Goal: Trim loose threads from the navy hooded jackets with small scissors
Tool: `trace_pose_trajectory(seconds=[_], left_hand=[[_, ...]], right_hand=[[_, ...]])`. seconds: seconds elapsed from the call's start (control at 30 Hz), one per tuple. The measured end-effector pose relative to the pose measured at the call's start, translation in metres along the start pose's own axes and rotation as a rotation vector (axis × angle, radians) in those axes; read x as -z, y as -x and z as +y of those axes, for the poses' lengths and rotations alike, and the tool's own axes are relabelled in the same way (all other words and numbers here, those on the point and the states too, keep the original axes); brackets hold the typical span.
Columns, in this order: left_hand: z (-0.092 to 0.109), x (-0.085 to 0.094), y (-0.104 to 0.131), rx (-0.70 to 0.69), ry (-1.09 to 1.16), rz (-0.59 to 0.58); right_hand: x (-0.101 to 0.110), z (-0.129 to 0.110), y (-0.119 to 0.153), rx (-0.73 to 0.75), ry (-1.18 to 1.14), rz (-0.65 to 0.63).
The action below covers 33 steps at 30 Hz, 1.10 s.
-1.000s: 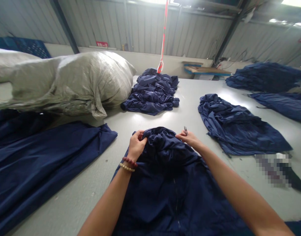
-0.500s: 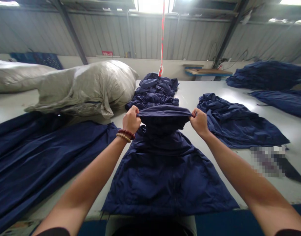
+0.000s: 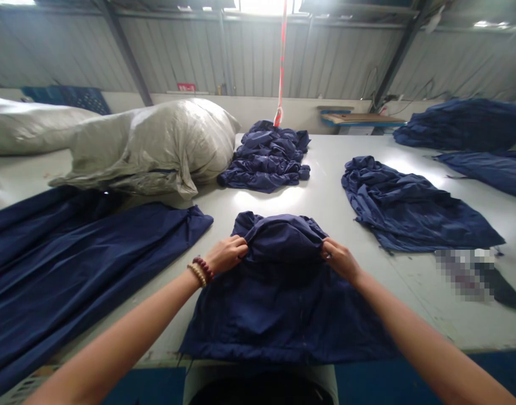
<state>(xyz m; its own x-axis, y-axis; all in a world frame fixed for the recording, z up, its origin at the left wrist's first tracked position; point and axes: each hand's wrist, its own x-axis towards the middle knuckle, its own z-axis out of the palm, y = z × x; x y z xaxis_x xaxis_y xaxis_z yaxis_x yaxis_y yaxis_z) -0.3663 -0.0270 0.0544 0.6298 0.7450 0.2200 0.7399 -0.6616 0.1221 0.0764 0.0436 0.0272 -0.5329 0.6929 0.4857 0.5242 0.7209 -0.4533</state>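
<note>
A navy jacket (image 3: 283, 312) lies on the table in front of me, its lower hem along the near edge. My left hand (image 3: 227, 253), with two bead bracelets (image 3: 201, 271) at the wrist, pinches the left side of the jacket's gathered upper part. On the opposite side, my right hand (image 3: 339, 257) grips the same folded cloth. Between my hands the fabric bulges in a rounded fold. The exact part of the jacket in my fingers is hard to make out.
Navy cloth (image 3: 93, 270) spreads at left before a large pale sack (image 3: 157, 143). Bunched navy garments (image 3: 270, 154) lie farther back, under a hanging red-and-white cord (image 3: 282, 62). Another navy garment (image 3: 413, 202) is at right, near a blurred item and dark cloth (image 3: 500, 287). The white table (image 3: 321, 194) extends behind.
Both hands have come down and nearer to me. The cloth that was stretched up between them now rests folded over the jacket's body.
</note>
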Motion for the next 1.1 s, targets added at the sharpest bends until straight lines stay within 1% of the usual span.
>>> trace_pose_trajectory(seconds=[0.1, 0.23, 0.4, 0.47, 0.53, 0.6, 0.67, 0.7, 0.73, 0.77, 0.83, 0.9, 0.93, 0.97, 1.0, 1.07, 1.1], left_hand=[[-0.002, -0.002, -0.010, 0.018, -0.075, -0.005], [-0.010, -0.003, -0.034, 0.026, -0.146, 0.006], [-0.029, -0.006, -0.070, 0.064, -0.132, 0.021], [-0.031, -0.011, -0.079, 0.066, -0.113, 0.003], [-0.028, -0.015, -0.079, 0.053, -0.095, -0.033], [-0.020, -0.015, -0.070, 0.026, -0.038, -0.086], [-0.010, -0.008, -0.057, -0.003, 0.085, -0.144], [-0.006, -0.002, -0.051, -0.005, 0.165, -0.169], [-0.003, 0.005, -0.046, 0.008, 0.244, -0.186], [-0.002, 0.012, -0.043, 0.040, 0.313, -0.190], [-0.003, 0.024, -0.043, 0.140, 0.397, -0.146], [-0.007, 0.027, -0.048, 0.230, 0.404, -0.033], [-0.009, 0.026, -0.052, 0.254, 0.393, 0.028], [-0.010, 0.022, -0.057, 0.265, 0.382, 0.076], [-0.011, 0.018, -0.061, 0.268, 0.373, 0.100], [-0.012, 0.007, -0.072, 0.279, 0.370, 0.093], [-0.013, 0.002, -0.078, 0.300, 0.383, 0.087]], right_hand=[[0.000, 0.005, -0.008, -0.006, 0.005, 0.005], [-0.005, 0.016, -0.030, -0.008, 0.016, 0.037], [-0.018, 0.035, -0.065, 0.017, 0.013, 0.085], [-0.022, 0.040, -0.071, 0.033, 0.002, 0.078], [-0.024, 0.041, -0.067, 0.057, -0.015, 0.040], [-0.022, 0.039, -0.053, 0.094, -0.040, -0.029], [-0.017, 0.035, -0.035, 0.130, -0.076, -0.113], [-0.013, 0.033, -0.026, 0.137, -0.100, -0.134], [-0.009, 0.032, -0.018, 0.127, -0.123, -0.124], [-0.006, 0.030, -0.013, 0.101, -0.142, -0.081], [-0.001, 0.030, -0.008, 0.022, -0.164, 0.064], [0.001, 0.030, -0.013, -0.053, -0.176, 0.168], [0.001, 0.029, -0.018, -0.084, -0.185, 0.176], [-0.001, 0.029, -0.025, -0.106, -0.195, 0.159], [-0.002, 0.028, -0.032, -0.126, -0.204, 0.127], [-0.008, 0.027, -0.051, -0.184, -0.239, 0.083], [-0.011, 0.027, -0.062, -0.233, -0.275, 0.084]])
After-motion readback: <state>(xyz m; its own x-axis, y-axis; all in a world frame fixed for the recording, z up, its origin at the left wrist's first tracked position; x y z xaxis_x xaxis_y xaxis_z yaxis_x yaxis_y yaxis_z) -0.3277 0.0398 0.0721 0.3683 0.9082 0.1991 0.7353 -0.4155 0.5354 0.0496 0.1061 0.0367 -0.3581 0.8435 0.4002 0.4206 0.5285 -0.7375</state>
